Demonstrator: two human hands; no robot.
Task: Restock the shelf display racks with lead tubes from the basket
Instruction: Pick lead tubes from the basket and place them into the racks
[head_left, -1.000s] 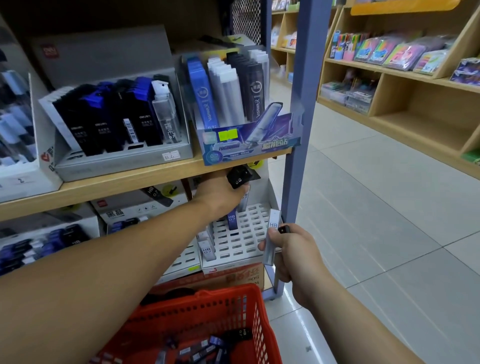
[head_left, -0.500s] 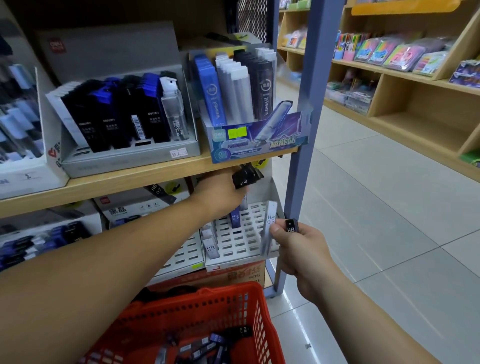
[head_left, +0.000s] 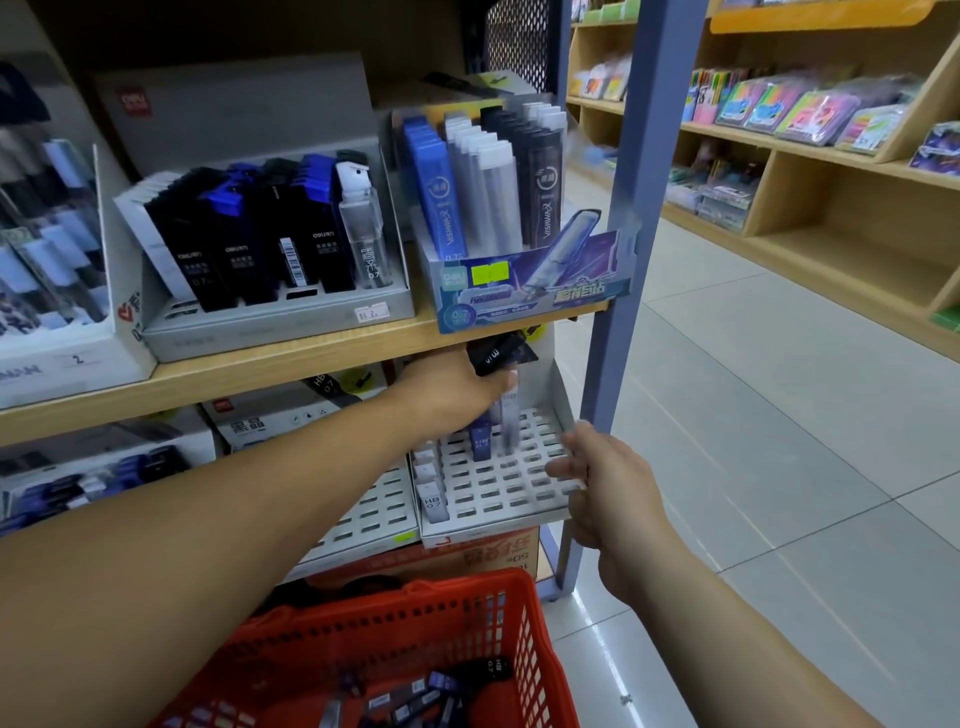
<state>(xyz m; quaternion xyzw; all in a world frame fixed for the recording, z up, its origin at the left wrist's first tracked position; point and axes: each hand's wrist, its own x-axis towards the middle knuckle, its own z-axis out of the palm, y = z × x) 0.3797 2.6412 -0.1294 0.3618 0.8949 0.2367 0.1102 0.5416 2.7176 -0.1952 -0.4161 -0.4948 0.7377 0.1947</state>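
Below the wooden shelf (head_left: 260, 374), head view. Reference is the white slotted rack (head_left: 498, 488).

Left hand (head_left: 457, 395) is over the rack's back rows, fingers curled round a bundle of dark tubes (head_left: 498, 353). Right hand (head_left: 608, 483) is at the rack's right front corner, its fingers (head_left: 561, 470) loosely extended over the slots. Nothing is seen in them, though blur softens the tips. A blue tube (head_left: 480, 441) stands mid-rack, and clear HB tubes (head_left: 432, 501) line the rack's left edge. More stock lies loose in the red basket (head_left: 395, 613), below and in front of the rack.

Risks (judgement):
- Several tubes share one grip, so one could slide out and drop behind the rack or to the floor.
- Slots are small and close-set. A tube entered at a tilt would likely jam or lean on a neighbour.
- Rack looks like light card or thin plastic sitting on a box, so a push at its corner may shift it.

Materials:
- Tubes: slim, rectangular, smooth hard plastic, probably slippery.
- Rack: matte, perforated in a grid.
- Basket: rigid moulded mesh.
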